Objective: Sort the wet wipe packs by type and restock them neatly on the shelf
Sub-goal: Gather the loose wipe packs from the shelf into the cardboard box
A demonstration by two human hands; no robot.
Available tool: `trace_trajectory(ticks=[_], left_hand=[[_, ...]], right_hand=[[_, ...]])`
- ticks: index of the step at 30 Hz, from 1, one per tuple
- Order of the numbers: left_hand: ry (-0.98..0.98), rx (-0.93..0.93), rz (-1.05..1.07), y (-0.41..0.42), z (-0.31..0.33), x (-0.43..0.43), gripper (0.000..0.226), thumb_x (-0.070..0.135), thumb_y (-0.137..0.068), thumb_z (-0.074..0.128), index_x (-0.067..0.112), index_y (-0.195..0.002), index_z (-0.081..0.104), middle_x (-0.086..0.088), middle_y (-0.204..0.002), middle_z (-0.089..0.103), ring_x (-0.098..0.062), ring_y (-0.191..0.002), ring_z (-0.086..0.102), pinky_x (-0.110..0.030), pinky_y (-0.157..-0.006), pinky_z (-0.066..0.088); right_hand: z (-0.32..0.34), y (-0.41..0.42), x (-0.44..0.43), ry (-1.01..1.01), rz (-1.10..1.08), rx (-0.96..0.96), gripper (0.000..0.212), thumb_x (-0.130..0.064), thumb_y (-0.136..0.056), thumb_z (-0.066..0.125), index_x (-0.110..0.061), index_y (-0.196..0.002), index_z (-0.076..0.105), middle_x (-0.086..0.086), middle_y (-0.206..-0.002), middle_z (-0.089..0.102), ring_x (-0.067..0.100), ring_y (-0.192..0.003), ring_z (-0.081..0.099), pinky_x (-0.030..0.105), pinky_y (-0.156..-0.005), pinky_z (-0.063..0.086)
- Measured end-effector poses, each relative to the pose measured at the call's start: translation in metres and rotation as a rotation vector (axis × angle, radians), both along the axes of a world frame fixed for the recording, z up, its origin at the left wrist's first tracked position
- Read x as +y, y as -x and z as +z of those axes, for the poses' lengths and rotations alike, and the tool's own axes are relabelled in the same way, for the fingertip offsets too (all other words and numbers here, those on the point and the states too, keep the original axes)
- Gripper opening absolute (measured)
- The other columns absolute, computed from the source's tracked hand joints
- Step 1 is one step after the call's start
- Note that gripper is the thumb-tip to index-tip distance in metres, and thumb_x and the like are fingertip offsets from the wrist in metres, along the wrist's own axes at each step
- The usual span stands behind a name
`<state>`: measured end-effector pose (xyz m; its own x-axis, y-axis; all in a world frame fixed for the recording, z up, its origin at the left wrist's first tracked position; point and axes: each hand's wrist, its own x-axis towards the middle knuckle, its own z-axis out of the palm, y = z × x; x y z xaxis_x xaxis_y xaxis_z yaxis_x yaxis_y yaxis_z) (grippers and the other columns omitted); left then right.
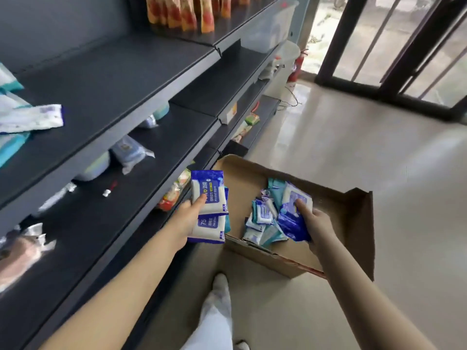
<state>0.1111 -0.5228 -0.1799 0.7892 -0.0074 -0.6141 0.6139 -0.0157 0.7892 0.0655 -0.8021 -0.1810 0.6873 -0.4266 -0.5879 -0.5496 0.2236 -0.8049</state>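
Left hand [188,218] grips alcohol wipe packs [208,198], long axes pointing away; right hand [317,223] grips blue pack [292,223] in cardboard box [353,215] on floor [353,137] beside shelf [113,79].

The upper shelf board [121,79] has a wide bare part right of the loose packs [30,117] at its left end. The board below [164,140] is open in front; some packs [131,150] lie at its back, under the upper board. The cardboard box [242,178] stands just beside the shelf [83,157], open on top, its right flap [358,223] upright. The floor [353,137] beyond it is bare
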Motion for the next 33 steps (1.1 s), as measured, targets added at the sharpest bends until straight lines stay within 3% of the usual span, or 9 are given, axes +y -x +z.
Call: trace_trajectory(ticks=[4,8,14,17,20,25,27,30,33], left_hand=[[-0.014,0.140,-0.080,-0.042,-0.058,-0.043,0.034,0.044,-0.100,0.049,0.019,-0.122,0.056,-0.010,-0.109,0.071,-0.026,-0.092,0.070,-0.036,-0.071,0.056],[-0.061,0.279,-0.103,-0.094,-0.115,-0.081,0.041,0.049,-0.099,0.048,0.017,-0.124,0.053,-0.010,-0.109,0.070,-0.028,-0.095,0.070,-0.043,-0.083,0.057],[-0.096,0.387,-0.136,-0.169,-0.205,-0.135,0.036,0.047,-0.098,0.051,0.020,-0.121,0.051,-0.008,-0.108,0.070,-0.026,-0.093,0.071,-0.044,-0.082,0.058],[-0.102,0.423,-0.132,-0.199,-0.260,-0.160,0.031,0.045,-0.098,0.053,0.020,-0.115,0.053,-0.007,-0.105,0.072,-0.026,-0.090,0.073,-0.044,-0.078,0.060],[-0.118,0.426,-0.121,-0.229,-0.315,-0.186,0.024,0.041,-0.099,0.053,0.019,-0.106,0.055,-0.009,-0.106,0.072,-0.029,-0.094,0.071,-0.050,-0.086,0.057],[-0.133,0.394,-0.170,-0.268,-0.386,-0.229,0.018,0.035,-0.100,0.054,0.018,-0.106,0.056,-0.002,-0.107,0.066,-0.023,-0.101,0.064,-0.036,-0.091,0.052],[-0.161,0.405,-0.200,-0.271,-0.411,-0.242,0.011,0.037,-0.097,0.058,0.025,-0.099,0.056,0.000,-0.111,0.065,-0.023,-0.103,0.064,-0.041,-0.095,0.051],[-0.339,0.342,-0.231,-0.272,-0.435,-0.254,0.016,0.043,-0.092,0.062,0.029,-0.091,0.056,0.003,-0.120,0.044,-0.022,-0.112,0.051,-0.035,-0.102,0.044],[-0.452,0.333,-0.361,-0.280,-0.442,-0.255,0.028,0.051,-0.091,0.059,0.031,-0.111,0.059,0.003,-0.120,0.031,-0.018,-0.116,0.035,-0.031,-0.107,0.033]], right_hand=[[-0.049,-0.030,-0.039,-0.022,-0.166,0.105,0.038,-0.035,-0.092,0.069,-0.003,-0.112,0.061,0.012,-0.088,0.069,0.021,-0.065,0.068,0.023,-0.044,0.052],[-0.093,-0.076,-0.075,-0.035,-0.258,0.173,0.037,-0.031,-0.091,0.070,-0.005,-0.116,0.061,0.010,-0.091,0.070,0.025,-0.074,0.070,0.030,-0.052,0.058],[-0.181,-0.150,-0.117,-0.038,-0.257,0.234,0.036,-0.033,-0.092,0.069,-0.012,-0.119,0.059,0.010,-0.105,0.071,0.027,-0.088,0.072,0.038,-0.069,0.060],[-0.241,-0.187,-0.134,-0.052,-0.263,0.253,0.022,-0.027,-0.094,0.067,-0.015,-0.110,0.060,0.011,-0.106,0.070,0.024,-0.084,0.071,0.037,-0.068,0.060],[-0.302,-0.231,-0.150,-0.051,-0.246,0.276,0.010,-0.025,-0.096,0.065,-0.019,-0.101,0.059,0.010,-0.105,0.070,0.023,-0.081,0.069,0.040,-0.073,0.059],[-0.384,-0.303,-0.168,-0.065,-0.178,0.322,0.022,-0.024,-0.097,0.063,-0.013,-0.115,0.056,0.011,-0.107,0.069,0.026,-0.086,0.069,0.046,-0.081,0.058],[-0.408,-0.323,-0.170,-0.046,-0.123,0.367,0.023,-0.026,-0.095,0.065,-0.015,-0.114,0.056,0.009,-0.108,0.070,0.026,-0.090,0.071,0.046,-0.081,0.059],[-0.433,-0.349,-0.174,-0.023,-0.073,0.420,0.029,-0.031,-0.093,0.068,-0.016,-0.117,0.061,0.007,-0.108,0.071,0.024,-0.090,0.071,0.041,-0.077,0.060],[-0.442,-0.372,-0.185,0.074,-0.039,0.445,0.025,-0.038,-0.087,0.073,-0.020,-0.102,0.065,0.004,-0.106,0.072,0.024,-0.092,0.071,0.043,-0.086,0.059]])
